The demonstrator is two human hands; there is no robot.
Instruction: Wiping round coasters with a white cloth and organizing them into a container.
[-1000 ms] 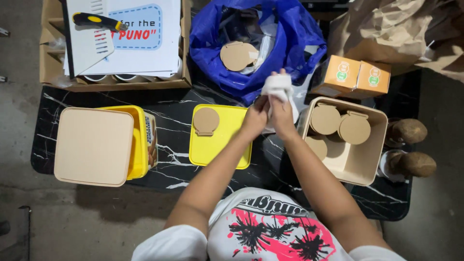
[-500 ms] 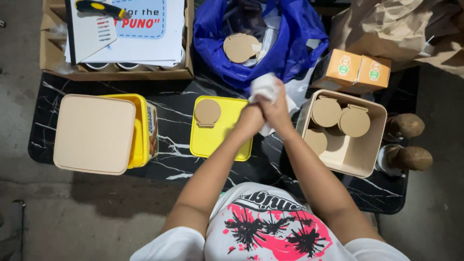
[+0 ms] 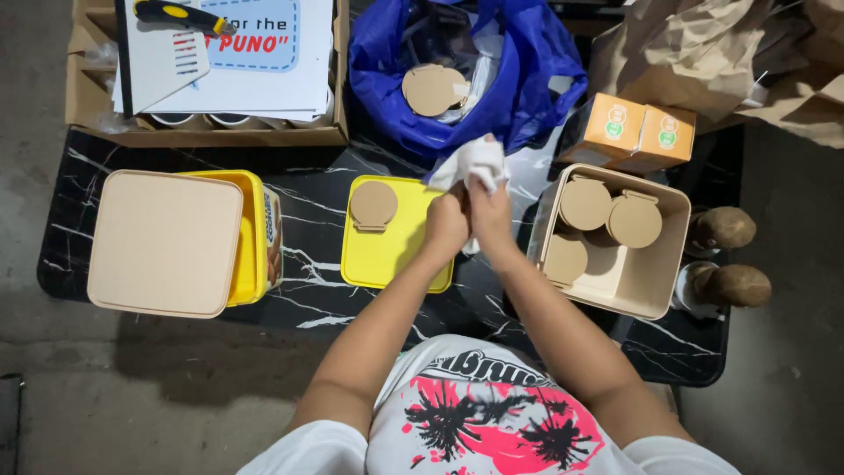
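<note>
Gripping a crumpled white cloth (image 3: 476, 164), our two hands meet above the black marble-patterned table (image 3: 299, 180), just right of the yellow lid (image 3: 391, 251). Our left hand (image 3: 446, 225) is clenched into a loose fist, pressed against the right one; whether its fingers close on the cloth too or on something hidden inside them, we cannot tell. Our right hand (image 3: 489, 208) has its fingers curled tight around the lower part of the cloth, which bunches out on the far side of them. A round tan cardboard disc (image 3: 374, 204) lies on the far left corner of the yellow lid. To the right, a beige square tub (image 3: 655, 286) holds several more such discs. Farther away, an open blue bag (image 3: 527, 84) holds another disc. At the left, a beige lidded box (image 3: 165, 242) sits on a yellow container (image 3: 249, 237). Two small orange cartons (image 3: 637, 132) stand at the far right.
</note>
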